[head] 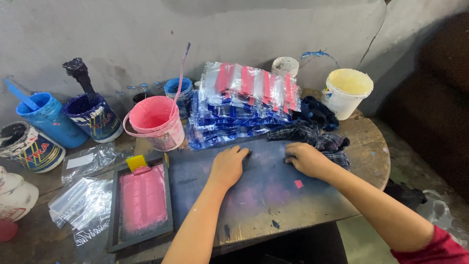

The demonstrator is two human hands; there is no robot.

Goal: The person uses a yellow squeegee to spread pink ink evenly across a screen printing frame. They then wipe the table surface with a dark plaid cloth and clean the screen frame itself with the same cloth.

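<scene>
On round wooden table (371,142), ink-stained dark blue flat board (254,186) lies under both hands, long axis left-right. Left hand (227,165) flat, palm down, fingers together on board's far edge. Right hand (307,159) curled loosely at same edge, fingertips touching crumpled dark plaid cloth (320,139); grip unclear. Just beyond: stack of glossy clear plastic bags with red and blue print (244,98). Left of board: black-framed screen with pink ink (142,200); pink plastic bucket (155,121) behind it.

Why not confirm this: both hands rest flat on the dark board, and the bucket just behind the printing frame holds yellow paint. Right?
Wrong colour. In the head view the bucket behind the printing frame holds pink paint, not yellow. The left hand and right hand do rest on the dark board.
</scene>
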